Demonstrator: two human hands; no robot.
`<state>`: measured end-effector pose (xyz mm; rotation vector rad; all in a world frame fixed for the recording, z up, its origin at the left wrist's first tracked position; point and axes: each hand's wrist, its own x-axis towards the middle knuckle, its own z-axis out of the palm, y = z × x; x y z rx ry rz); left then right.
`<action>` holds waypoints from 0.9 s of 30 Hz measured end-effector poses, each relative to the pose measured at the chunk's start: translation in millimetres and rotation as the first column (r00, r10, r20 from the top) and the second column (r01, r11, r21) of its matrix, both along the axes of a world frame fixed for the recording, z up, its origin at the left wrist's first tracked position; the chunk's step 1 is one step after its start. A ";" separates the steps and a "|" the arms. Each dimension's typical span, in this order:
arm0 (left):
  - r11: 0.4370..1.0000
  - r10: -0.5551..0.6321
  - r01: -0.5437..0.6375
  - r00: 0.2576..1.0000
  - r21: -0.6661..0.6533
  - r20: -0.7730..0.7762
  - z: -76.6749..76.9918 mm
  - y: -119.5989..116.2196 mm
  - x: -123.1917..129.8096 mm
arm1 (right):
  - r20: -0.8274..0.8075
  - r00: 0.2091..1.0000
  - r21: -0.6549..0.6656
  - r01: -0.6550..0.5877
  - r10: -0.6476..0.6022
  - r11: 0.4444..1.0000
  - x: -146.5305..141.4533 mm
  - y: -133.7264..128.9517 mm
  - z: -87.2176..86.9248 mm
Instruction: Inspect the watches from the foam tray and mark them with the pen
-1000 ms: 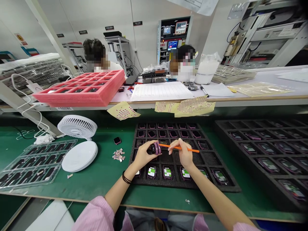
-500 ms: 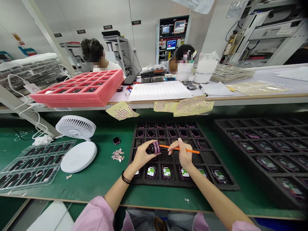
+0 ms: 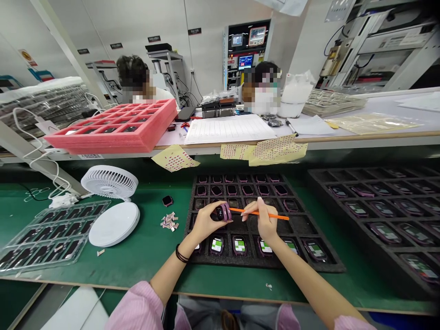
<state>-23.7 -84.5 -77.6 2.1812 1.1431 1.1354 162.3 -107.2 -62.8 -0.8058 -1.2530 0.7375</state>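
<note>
A: So, what are the hands doing?

B: The left hand [image 3: 206, 223] is closed on a purple smartwatch [image 3: 223, 212], pinching its case, and the right hand [image 3: 264, 222] grips an orange stick [image 3: 266, 214] much like a pencil. The stick's tip reaches the edge of the watch.

A: Where's the watch, exactly?

B: Held just above the middle of a black foam tray [image 3: 302, 225]. The near cells hold watches with green-and-white labels on their screens; the far rows hold darker ones, with no such labels showing.

A: And around that tray?

B: To its left, on the green mat of the worktop [image 3: 144, 256], there's a small pile of label strips [image 3: 169, 220], a lone watch [image 3: 167, 200], a round white disc [image 3: 114, 224], a white desk fan [image 3: 109, 182] and a clear plastic tray [image 3: 51, 236] of dark pieces. To its right, a second foam tray [image 3: 374, 201] holds more watches.

A: Anyone else nearby?

B: Yes — a co-worker [image 3: 130, 71] and another co-worker [image 3: 266, 73] sit beyond the far worktop [image 3: 220, 145], which carries a pink foam tray [image 3: 110, 133] and a ruled sheet [image 3: 228, 129]. Yellow dotted sheets [image 3: 275, 152] hang from its edge.
</note>
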 end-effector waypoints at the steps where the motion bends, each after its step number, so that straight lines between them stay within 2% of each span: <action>1: 1.000 0.000 0.000 1.000 -0.003 0.001 0.6 0.1 0.1 | -0.006 1.000 -0.007 -0.009 0.008 1.000 0.0 -0.8 1.0; 10: 1.000 -0.010 0.011 1.000 0.019 -0.015 1.1 0.0 -1.1 | 0.031 0.997 0.008 -0.070 0.070 0.998 -2.3 -4.7 2.1; 16: 0.999 -0.001 0.002 1.000 0.035 -0.026 -0.1 -0.8 -0.1 | 0.058 0.997 0.031 -0.061 0.059 0.998 -1.9 -3.4 -1.5; 25: 1.000 0.000 0.001 0.999 0.019 -0.037 2.4 -0.2 0.9 | 0.042 0.997 -0.001 -0.071 0.071 0.997 0.5 -3.1 0.2; 27: 1.000 0.007 -0.006 0.999 0.026 -0.047 2.1 0.7 0.4 | 0.037 0.997 -0.048 -0.059 0.061 0.997 -0.1 -1.3 0.9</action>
